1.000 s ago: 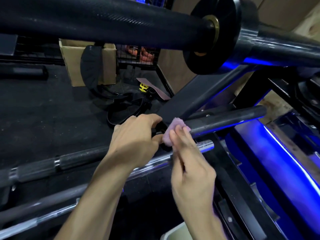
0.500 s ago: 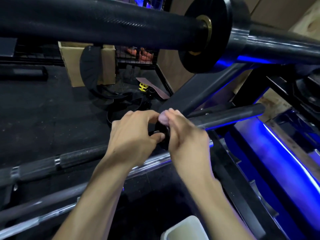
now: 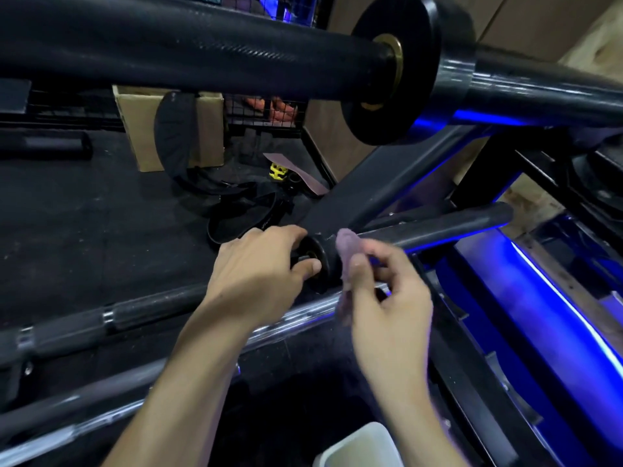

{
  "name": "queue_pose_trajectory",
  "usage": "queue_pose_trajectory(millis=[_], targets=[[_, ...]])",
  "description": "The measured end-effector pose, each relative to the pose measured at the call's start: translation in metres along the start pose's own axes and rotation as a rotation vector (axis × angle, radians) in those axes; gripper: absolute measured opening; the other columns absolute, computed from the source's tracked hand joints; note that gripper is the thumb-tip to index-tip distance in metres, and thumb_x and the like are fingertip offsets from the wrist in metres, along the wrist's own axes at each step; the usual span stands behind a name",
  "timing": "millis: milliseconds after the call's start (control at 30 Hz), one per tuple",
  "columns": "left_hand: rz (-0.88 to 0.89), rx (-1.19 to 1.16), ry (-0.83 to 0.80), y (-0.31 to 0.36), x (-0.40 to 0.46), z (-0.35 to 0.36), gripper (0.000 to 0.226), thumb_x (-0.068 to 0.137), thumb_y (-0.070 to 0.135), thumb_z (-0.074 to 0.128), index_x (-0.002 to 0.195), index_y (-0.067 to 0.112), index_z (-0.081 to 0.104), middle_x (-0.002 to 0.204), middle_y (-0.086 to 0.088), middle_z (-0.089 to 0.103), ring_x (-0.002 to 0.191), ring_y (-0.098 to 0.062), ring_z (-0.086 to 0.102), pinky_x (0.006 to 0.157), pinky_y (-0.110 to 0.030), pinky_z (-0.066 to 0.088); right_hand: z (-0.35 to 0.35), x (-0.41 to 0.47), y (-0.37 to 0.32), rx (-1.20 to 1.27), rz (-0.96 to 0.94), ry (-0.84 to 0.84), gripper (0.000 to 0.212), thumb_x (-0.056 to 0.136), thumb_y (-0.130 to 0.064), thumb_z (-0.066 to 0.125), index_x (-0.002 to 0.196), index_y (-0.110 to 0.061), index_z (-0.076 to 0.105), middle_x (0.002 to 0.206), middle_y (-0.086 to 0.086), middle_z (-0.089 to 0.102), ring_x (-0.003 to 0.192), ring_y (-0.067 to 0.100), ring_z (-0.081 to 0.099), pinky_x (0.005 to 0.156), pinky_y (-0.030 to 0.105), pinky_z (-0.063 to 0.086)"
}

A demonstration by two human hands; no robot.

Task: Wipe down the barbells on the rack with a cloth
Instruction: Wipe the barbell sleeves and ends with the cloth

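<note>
My left hand point(image 3: 256, 261) grips the black steel barbell point(image 3: 438, 229) at its collar, on the black metal rack's point(image 3: 377, 187) middle tier. My right hand point(image 3: 381, 288) pinches a small pink cloth point(image 3: 347, 246) against the sleeve beside it. I judge the cloth could slip from so light a pinch. Its lower part is blurred; the bar's shaft is hidden under my left hand.

The black rack point(image 3: 381, 190) in front of me carries several barbells: a thick black barbell point(image 3: 168, 45) on top and a thinner dark barbell point(image 3: 438, 227) below. On the black floor point(image 3: 67, 214) sit a cardboard box point(image 3: 138, 129), black belts point(image 3: 242, 214) and a small yellow object point(image 3: 278, 170).
</note>
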State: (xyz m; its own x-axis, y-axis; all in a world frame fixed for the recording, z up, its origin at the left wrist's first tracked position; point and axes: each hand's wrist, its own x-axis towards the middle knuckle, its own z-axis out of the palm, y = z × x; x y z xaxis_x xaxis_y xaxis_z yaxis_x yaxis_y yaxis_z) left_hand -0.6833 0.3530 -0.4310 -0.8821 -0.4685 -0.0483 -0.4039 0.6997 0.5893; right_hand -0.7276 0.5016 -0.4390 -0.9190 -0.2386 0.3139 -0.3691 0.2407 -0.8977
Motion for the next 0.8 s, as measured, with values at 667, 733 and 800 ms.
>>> queue_pose_trajectory(millis=[667, 733, 800], targets=[[0.038, -0.093, 0.161, -0.001, -0.001, 0.005, 0.032, 0.087, 0.048, 0.071, 0.118, 0.042, 0.066, 0.110, 0.018, 0.073, 0.111, -0.016, 0.061, 0.093, -0.044, 0.049, 0.019, 0.040, -0.009, -0.190, -0.030, -0.033, 0.015, 0.096, -0.023, 0.069, 0.083, -0.020, 0.062, 0.085, -0.004, 0.069, 0.072, 0.004, 0.065, 0.064, 0.009, 0.041], [0.032, -0.096, 0.171, -0.001, -0.001, 0.004, 0.032, 0.086, 0.049, 0.072, 0.118, 0.046, 0.065, 0.108, 0.019, 0.073, 0.108, -0.015, 0.060, 0.090, -0.043, 0.049, 0.028, 0.059, -0.012, -0.191, -0.006, -0.033, 0.015, 0.097, -0.024, 0.069, 0.084, -0.021, 0.062, 0.081, -0.009, 0.067, 0.068, -0.001, 0.062, 0.063, 0.008, 0.040], [0.021, -0.132, 0.166, 0.000, -0.003, 0.002, 0.037, 0.085, 0.047, 0.075, 0.120, 0.048, 0.064, 0.110, 0.021, 0.070, 0.113, -0.014, 0.055, 0.093, -0.041, 0.046, 0.024, 0.067, -0.010, -0.086, 0.046, 0.051, 0.012, 0.097, -0.026, 0.069, 0.088, -0.020, 0.064, 0.077, -0.013, 0.066, 0.065, -0.006, 0.060, 0.063, 0.008, 0.041]])
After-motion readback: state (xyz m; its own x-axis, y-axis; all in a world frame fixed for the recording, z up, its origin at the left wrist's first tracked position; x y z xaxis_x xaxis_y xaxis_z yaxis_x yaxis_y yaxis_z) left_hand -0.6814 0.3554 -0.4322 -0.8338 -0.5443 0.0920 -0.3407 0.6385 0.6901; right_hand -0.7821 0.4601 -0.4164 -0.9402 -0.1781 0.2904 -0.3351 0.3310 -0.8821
